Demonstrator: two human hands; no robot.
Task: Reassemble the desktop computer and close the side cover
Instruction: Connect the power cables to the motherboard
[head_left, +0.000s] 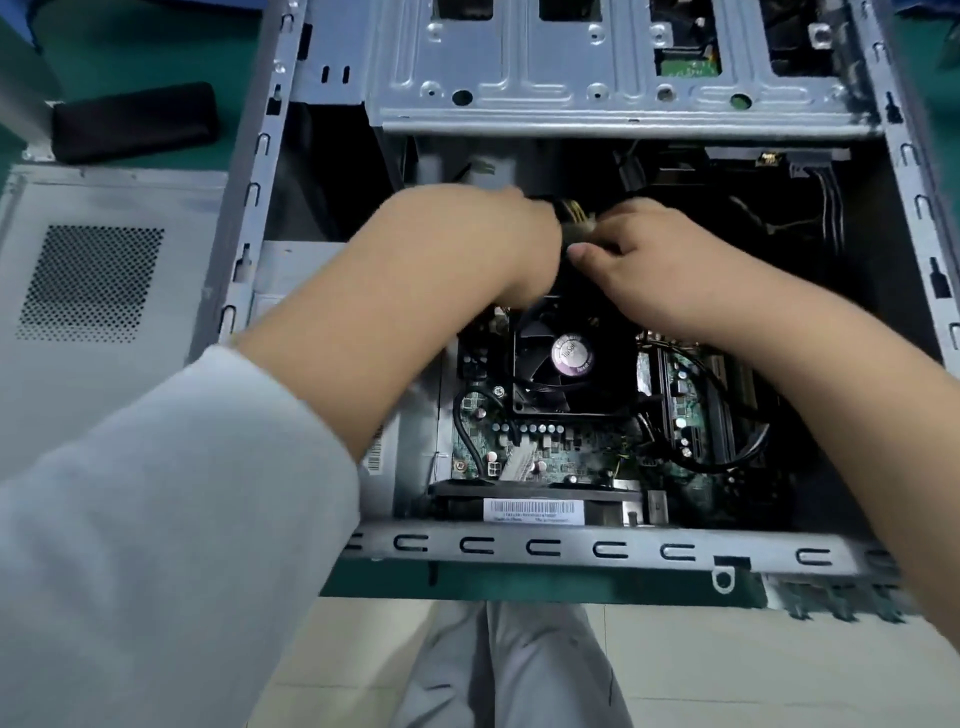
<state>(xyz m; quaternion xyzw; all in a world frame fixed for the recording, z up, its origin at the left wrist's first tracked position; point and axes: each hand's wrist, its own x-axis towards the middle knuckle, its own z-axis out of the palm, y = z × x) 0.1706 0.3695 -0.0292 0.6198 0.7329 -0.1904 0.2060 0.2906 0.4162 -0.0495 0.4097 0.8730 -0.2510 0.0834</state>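
Note:
The open desktop case (571, 548) lies on its side on a green table. Inside, the green motherboard (550, 457) carries a black CPU fan (569, 358). My left hand (467, 244) and my right hand (644, 254) meet above the fan, both gripping a power connector with yellow and black wires (576, 221). The fingertips of my left hand are hidden behind the hand. The grey side cover (98, 291), with a perforated vent, lies flat to the left of the case.
A metal drive cage (597, 78) spans the far end of the case. Black cables (727, 447) loop over the board's right side. A black oblong object (135, 122) lies on the green table (156, 47) at the far left. The table's front edge is just below the case.

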